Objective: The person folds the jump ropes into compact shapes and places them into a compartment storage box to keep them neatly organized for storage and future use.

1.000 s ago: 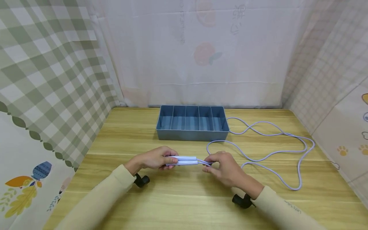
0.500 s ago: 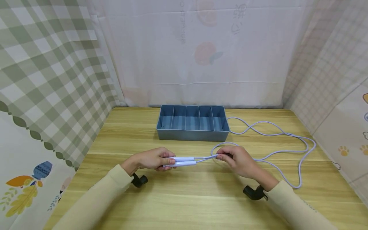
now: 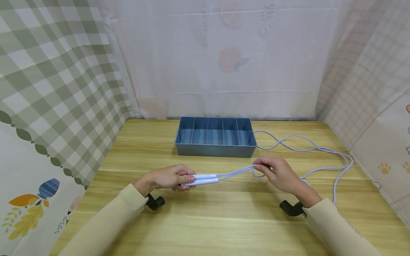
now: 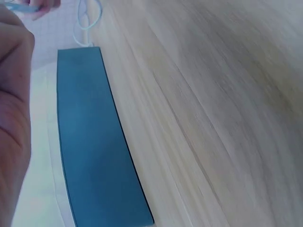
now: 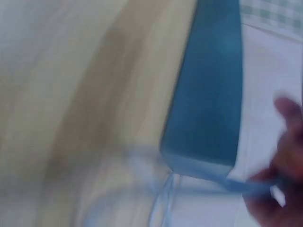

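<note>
A lavender jump rope lies between both hands in the head view. My left hand (image 3: 171,177) grips its two pale handles (image 3: 206,179) side by side, thumb on top. From the handles, two strands of rope (image 3: 235,172) run right and slightly up to my right hand (image 3: 278,174), which pinches them between thumb and fingers. Past that hand a short loop hangs down, and the remaining rope spreads over the table on the right. In the right wrist view, the strands and the right hand (image 5: 284,170) are blurred.
A blue-grey box (image 3: 216,150) with several compartments stands at the back middle of the wooden table (image 3: 205,220). Loose rope (image 3: 298,149) curves beside its right end. Patterned cloth (image 3: 73,60) hangs along the left, back and right sides.
My right hand has moved right and a little away from me, sliding along the strands, so a longer stretch of rope shows from the handles. My left hand has barely moved.
</note>
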The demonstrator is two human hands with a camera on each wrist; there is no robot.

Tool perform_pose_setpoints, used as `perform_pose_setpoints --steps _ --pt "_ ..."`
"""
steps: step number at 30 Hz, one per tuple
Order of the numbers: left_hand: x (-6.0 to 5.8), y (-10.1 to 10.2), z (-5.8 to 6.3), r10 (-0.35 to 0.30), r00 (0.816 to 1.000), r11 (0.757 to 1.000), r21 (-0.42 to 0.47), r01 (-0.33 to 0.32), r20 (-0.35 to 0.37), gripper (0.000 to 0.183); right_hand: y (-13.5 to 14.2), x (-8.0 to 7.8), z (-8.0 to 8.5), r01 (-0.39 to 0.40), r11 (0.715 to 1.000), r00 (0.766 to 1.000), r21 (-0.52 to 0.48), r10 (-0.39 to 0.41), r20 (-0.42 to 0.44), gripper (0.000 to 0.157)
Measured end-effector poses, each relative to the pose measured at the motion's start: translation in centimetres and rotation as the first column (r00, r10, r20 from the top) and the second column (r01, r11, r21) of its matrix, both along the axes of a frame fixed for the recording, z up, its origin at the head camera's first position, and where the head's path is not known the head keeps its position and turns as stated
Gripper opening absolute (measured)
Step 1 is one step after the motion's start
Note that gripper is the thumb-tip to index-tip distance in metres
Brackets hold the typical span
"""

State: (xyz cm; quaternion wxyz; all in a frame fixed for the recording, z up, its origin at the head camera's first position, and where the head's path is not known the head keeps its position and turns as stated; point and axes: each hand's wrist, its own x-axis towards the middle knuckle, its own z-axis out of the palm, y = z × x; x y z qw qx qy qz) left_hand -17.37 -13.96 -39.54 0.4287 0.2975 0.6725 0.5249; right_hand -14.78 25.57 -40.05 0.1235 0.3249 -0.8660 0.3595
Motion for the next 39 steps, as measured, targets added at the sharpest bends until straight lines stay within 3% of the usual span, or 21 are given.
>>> perform_pose_setpoints --steps 2,6,9,14,17,19,21,24,27,30,31,33,36,39 --pt "0.1 0.2 0.0 -0.005 0.999 1.0 0.027 0.004 0.033 0.036 -0.2 -0.1 -0.3 0.104 0.995 0.993 0.014 -0.103 -0.062 0.014" --pt "0.3 0.6 0.1 -0.024 0.995 0.994 0.104 0.014 0.092 0.029 -0.8 0.1 -1.1 0.285 0.956 0.949 0.068 -0.271 -0.162 0.004" --pt "0.4 0.9 0.2 0.004 0.99 0.987 0.16 -0.026 0.14 0.028 -1.3 0.4 -1.9 0.347 0.931 0.926 0.115 -0.32 -0.2 0.009" --pt "0.5 1.7 0.5 0.145 0.973 0.961 0.207 -0.182 0.18 0.028 -2.2 1.3 -3.1 0.373 0.883 0.922 0.285 -0.318 -0.221 0.018" --pt "0.4 2.6 0.5 0.257 0.952 0.932 0.216 -0.289 0.166 0.029 -3.2 2.4 -3.8 0.355 0.816 0.931 0.455 -0.263 -0.254 0.024" --pt "0.3 3.2 0.4 0.349 0.923 0.903 0.204 -0.377 0.161 0.029 -4.2 3.4 -4.2 0.329 0.759 0.935 0.562 -0.179 -0.306 0.028" --pt "0.2 3.8 0.2 0.436 0.886 0.868 0.185 -0.46 0.157 0.029 -5.4 4.3 -4.5 0.312 0.708 0.925 0.634 -0.074 -0.373 0.028" --pt "0.2 4.5 -0.3 0.538 0.826 0.815 0.147 -0.561 0.167 0.031 -7.3 5.6 -4.5 0.315 0.634 0.872 0.706 0.099 -0.479 0.027" --pt "0.2 5.2 -0.8 0.609 0.774 0.768 0.117 -0.63 0.173 0.033 -9.1 6.3 -3.9 0.342 0.598 0.79 0.725 0.235 -0.567 0.028" --pt "0.4 5.7 -1.3 0.666 0.734 0.728 0.098 -0.678 0.133 0.034 -10.5 6.5 -3.1 0.331 0.599 0.706 0.73 0.356 -0.612 0.029" --pt "0.5 5.9 -1.4 0.671 0.736 0.731 0.089 -0.677 0.09 0.033 -10.8 6.4 -2.8 0.309 0.605 0.685 0.733 0.393 -0.613 0.028" --pt "0.7 6.2 -1.6 0.65 0.759 0.76 0.063 -0.647 -0.046 0.031 -11.3 6.1 -2.1 0.259 0.623 0.655 0.738 0.448 -0.608 0.025" --pt "0.9 6.4 -1.8 0.523 0.799 0.838 0.006 -0.546 -0.297 0.029 -11.3 5.1 -1.0 0.178 0.677 0.649 0.715 0.465 -0.602 0.019" --pt "1.0 6.4 -1.7 0.376 0.803 0.896 -0.04 -0.443 -0.462 0.028 -10.8 3.9 0.2 0.091 0.777 0.686 0.622 0.404 -0.605 0.012"
